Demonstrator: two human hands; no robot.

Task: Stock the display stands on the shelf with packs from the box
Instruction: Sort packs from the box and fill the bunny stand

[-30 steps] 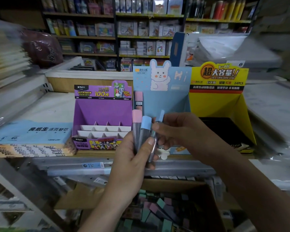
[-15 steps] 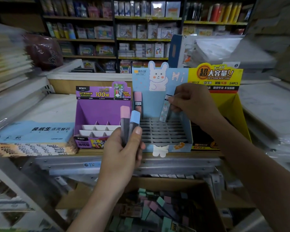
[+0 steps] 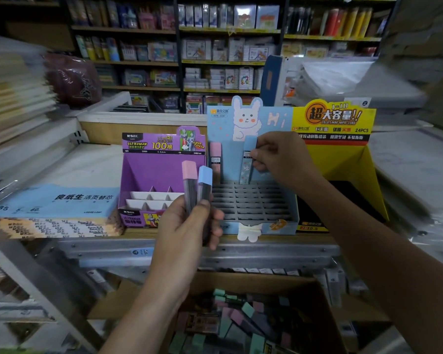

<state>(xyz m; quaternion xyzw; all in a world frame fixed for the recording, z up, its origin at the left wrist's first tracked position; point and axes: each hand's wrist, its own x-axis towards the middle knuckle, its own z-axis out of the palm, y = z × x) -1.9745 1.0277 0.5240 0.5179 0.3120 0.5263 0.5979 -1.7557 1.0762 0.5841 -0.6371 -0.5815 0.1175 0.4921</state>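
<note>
Blue-capped pack (image 3: pixel 247 159) pinched in right hand (image 3: pixel 279 159): lower upright into rear slot of blue stand (image 3: pixel 251 200); left hand (image 3: pixel 189 226) gripping two spare packs (image 3: pixel 197 185).

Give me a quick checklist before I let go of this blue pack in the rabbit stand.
1. Right hand grips the blue pack: ok.
2. Pack upright over the back row of the blue stand: ok.
3. Pack's bottom seated in a slot: cannot tell, the lower end is hard to make out against the grid.
4. Neighbouring slots free: ok; only a pink pack stands at the back left, apart from it.
5. Left hand holds the next two packs, pink and blue capped: ok.
6. Box below has more packs: ok.
</note>
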